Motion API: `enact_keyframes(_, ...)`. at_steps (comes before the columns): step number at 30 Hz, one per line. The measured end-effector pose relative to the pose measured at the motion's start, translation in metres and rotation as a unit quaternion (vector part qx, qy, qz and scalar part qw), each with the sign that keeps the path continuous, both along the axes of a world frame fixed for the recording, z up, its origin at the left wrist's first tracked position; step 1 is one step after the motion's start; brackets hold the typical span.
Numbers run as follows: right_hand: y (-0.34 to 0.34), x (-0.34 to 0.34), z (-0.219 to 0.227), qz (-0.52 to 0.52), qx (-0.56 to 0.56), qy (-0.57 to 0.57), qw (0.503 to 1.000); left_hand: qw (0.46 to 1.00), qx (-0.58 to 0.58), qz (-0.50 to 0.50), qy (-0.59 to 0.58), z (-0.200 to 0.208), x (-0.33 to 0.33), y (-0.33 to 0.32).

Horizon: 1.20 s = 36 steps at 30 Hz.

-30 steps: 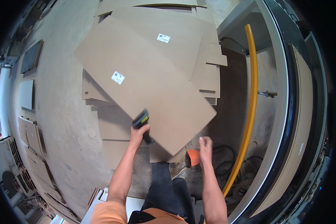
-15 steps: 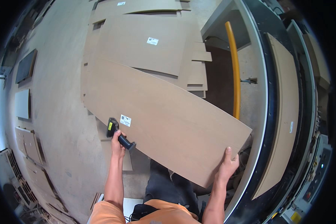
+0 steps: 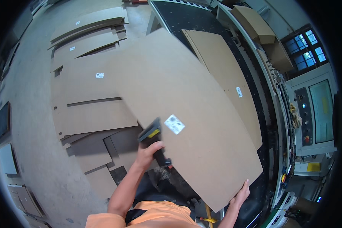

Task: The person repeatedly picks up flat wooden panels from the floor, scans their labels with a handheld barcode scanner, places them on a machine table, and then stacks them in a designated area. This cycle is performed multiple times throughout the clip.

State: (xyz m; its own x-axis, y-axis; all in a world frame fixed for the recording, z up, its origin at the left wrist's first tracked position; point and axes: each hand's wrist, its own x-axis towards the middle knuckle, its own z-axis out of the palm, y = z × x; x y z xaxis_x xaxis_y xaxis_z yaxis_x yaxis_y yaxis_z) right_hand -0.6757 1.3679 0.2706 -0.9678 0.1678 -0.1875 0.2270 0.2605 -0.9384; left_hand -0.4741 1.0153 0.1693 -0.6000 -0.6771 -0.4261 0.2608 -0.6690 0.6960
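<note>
Swung rightward since the earlier frame, the brown panel (image 3: 205,152) now hides part of the black tabletop (image 3: 178,17), its 1 white label (image 3: 174,124) facing up. Because the left hand (image 3: 148,155) is closed around a scanner (image 3: 152,132), the right hand (image 3: 240,195), gripping the near right corner, probably does most of the steering; other support I cannot tell.

A worker's left hand (image 3: 148,154) curls tightly closed just beside the left edge of a brown panel (image 3: 212,125), thumb uppermost, the bare left forearm (image 3: 126,190) slanting up toward it, as the right hand (image 3: 239,194) grips the panel's near edge, fingers partly hidden.
</note>
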Motion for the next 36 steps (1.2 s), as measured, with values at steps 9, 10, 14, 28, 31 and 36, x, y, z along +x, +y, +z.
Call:
enact_keyframes(9, 0.085, -0.05, -0.011, -0.071, 0.012, 0.002, 0.997, 0.983, -0.109, -0.13, 0.066, 0.056, -0.197, 0.021)
enact_keyframes(10, 0.084, -0.062, -0.013, -0.062, 0.007, -0.006, 0.998, 0.979, -0.118, -0.152, 0.059, 0.059, -0.208, 0.019)
enact_keyframes(14, 0.063, -0.113, -0.003, 0.016, 0.017, 0.022, 0.999, 0.956, -0.176, -0.22, 0.078, 0.07, -0.22, 0.009)
enact_keyframes(28, -0.196, -0.122, -0.007, 0.405, 0.629, 0.119, 0.652, 0.976, -0.008, -0.069, -0.205, -0.144, 0.113, -0.048)
enact_keyframes(31, -0.282, -0.051, -0.036, 0.446, 0.51, 0.389, 0.624, 0.948, 0.042, 0.058, -0.31, -0.195, 0.195, -0.048)
enact_keyframes(36, -0.492, 0.043, -0.237, 0.681, 0.223, 0.215, 0.664, 0.95, 0.067, 0.156, -0.264, -0.252, 0.234, -0.061)
